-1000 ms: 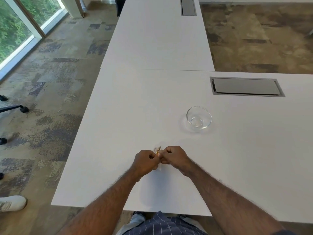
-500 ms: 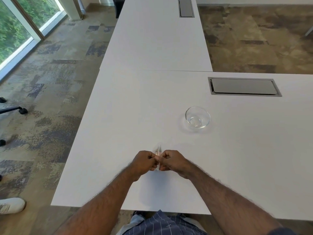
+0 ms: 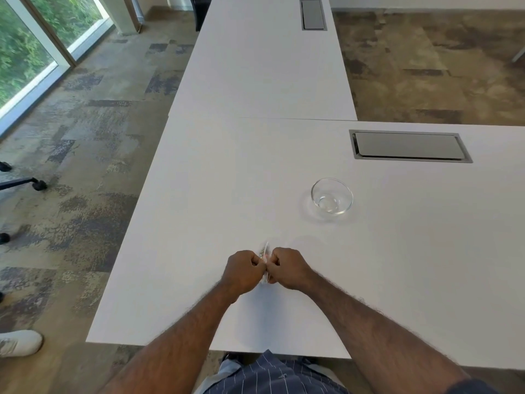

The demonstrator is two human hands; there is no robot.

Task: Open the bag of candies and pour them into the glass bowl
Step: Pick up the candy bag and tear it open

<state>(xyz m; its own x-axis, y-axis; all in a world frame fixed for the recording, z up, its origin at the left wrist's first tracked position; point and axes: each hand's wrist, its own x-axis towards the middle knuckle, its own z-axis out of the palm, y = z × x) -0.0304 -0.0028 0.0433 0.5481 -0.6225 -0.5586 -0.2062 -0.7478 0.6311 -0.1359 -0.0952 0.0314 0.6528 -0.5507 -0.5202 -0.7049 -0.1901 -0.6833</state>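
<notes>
A small clear bag of candies (image 3: 266, 251) is pinched between both fists just above the white table (image 3: 227, 194); only its top edge and a sliver below show. My left hand (image 3: 243, 270) grips its left side and my right hand (image 3: 288, 268) grips its right side, knuckles almost touching. The clear glass bowl (image 3: 331, 196) stands upright further back and to the right, with nothing visible inside it. The candies themselves are mostly hidden by my fingers.
A grey cable hatch (image 3: 409, 145) is set into the table behind the bowl, and another hatch (image 3: 313, 14) lies on the far table. The table's left edge drops to carpet, where chair wheels (image 3: 37, 184) and a white shoe (image 3: 20, 342) sit.
Both hands stay clenched on the bag and have shifted slightly nearer me. The bag looks more squeezed between the fists, with less of it showing.
</notes>
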